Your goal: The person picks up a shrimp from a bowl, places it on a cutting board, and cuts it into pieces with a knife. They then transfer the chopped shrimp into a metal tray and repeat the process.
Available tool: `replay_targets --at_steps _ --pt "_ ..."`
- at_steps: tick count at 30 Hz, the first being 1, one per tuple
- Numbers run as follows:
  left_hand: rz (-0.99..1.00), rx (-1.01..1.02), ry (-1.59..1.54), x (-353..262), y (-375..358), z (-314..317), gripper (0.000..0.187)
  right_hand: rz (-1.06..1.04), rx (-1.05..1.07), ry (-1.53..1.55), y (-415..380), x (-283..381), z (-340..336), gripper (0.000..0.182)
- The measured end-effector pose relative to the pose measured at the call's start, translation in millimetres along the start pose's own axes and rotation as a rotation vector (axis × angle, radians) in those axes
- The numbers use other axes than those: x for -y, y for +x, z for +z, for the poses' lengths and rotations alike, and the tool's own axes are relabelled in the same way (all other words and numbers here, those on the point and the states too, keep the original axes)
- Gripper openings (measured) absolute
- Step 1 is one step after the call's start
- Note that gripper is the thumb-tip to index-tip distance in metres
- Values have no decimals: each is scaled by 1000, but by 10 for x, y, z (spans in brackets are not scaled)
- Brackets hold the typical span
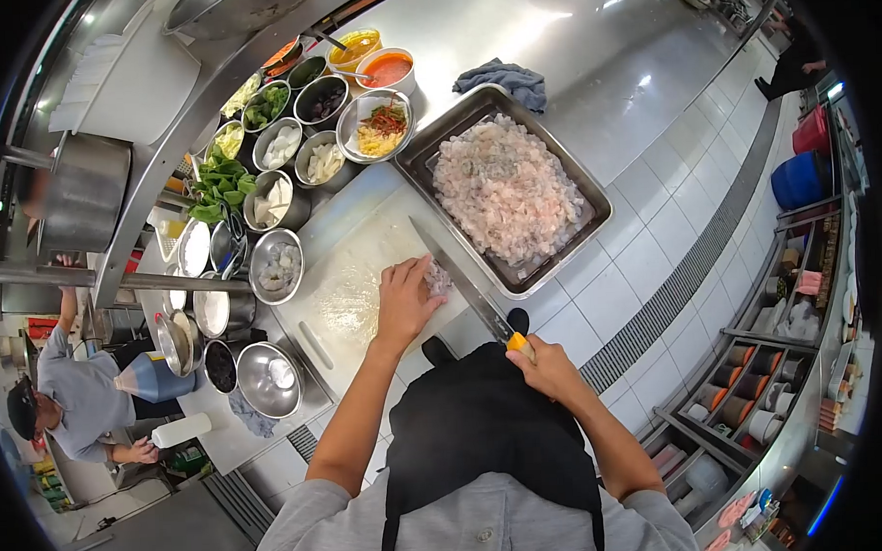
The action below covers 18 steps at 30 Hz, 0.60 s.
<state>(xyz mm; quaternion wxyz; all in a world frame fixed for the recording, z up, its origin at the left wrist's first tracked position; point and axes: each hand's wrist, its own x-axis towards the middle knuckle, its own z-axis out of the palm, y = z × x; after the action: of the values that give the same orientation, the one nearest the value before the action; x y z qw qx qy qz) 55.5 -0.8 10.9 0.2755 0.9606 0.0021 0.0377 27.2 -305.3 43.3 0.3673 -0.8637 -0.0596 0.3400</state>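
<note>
My right hand (549, 369) is closed around the yellow handle (519, 346) of a long knife (463, 284). The blade slants up and left, its tip over the white cutting board (338, 342). My left hand (405, 301) rests on the board with fingers curled against a small heap of pale raw shrimp pieces (439, 278), beside the blade; its fingers partly hide the heap. Just beyond the board, a deep metal tray (602, 212) holds a large mound of chopped raw shrimp (501, 186). The board's surface looks wet.
Metal bowls of ingredients crowd the left, including a bowl of shrimp (277, 268), leafy greens (222, 186) and a shiny mixing bowl (269, 381). A grey-blue cloth (502, 82) lies behind the tray. A co-worker (81, 390) stands at far left, holding a white bottle (182, 430).
</note>
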Motion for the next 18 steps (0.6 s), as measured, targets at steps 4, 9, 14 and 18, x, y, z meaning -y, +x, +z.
replay_targets --at_steps 4,9,14,18 --pt "-124 -58 -98 -113 -176 -131 100 -61 10 -39 59 95 140 55" --pt "-246 -91 -36 -100 -338 -129 100 -96 112 -81 139 233 270 57" --pt "-376 -170 -223 104 -473 -19 83 -151 215 -56 222 247 275 60" --pt "-418 -169 -332 161 -480 51 74 -148 314 -45 293 239 129 63"
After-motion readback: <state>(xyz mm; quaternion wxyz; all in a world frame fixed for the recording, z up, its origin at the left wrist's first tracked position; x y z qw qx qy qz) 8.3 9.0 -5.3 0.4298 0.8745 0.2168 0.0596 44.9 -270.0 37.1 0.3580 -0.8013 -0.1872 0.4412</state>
